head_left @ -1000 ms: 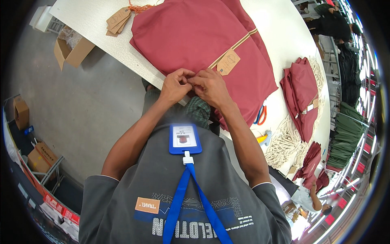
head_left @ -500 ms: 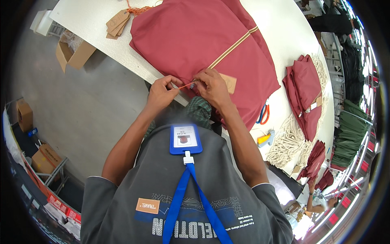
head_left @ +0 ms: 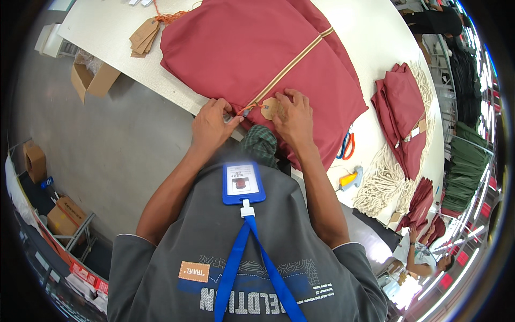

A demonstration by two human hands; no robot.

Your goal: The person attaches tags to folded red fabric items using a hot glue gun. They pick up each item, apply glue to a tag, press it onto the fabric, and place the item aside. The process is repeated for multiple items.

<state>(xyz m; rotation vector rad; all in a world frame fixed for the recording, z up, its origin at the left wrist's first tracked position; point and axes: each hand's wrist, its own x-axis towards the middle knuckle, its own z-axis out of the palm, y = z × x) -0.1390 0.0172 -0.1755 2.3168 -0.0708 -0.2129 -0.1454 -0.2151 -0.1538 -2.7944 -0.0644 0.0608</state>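
Observation:
A large maroon fabric piece [head_left: 257, 48], crossed by a tan striped zipper [head_left: 292, 64], hangs over the near table edge. At the zipper's lower end, my left hand [head_left: 213, 123] pinches the orange string [head_left: 248, 110]. That string runs to a brown cardboard hang tag [head_left: 268, 109], whose right side my right hand [head_left: 294, 119] holds between thumb and fingers. The left fingertips partly hide the string's end and a small greyish piece beside it.
On the white table [head_left: 86, 24] lie more brown tags [head_left: 145, 36] with orange strings at the far left. To the right are scissors [head_left: 347, 145], a yellow-grey tool [head_left: 351, 178], cream cord [head_left: 381, 182] and folded maroon fabric [head_left: 399, 118]. A person [head_left: 421, 257] works beyond.
My right hand has shifted from the string by the zipper end onto the hang tag, which now faces up between the hands. My left hand stays at the string, and the view has shifted slightly.

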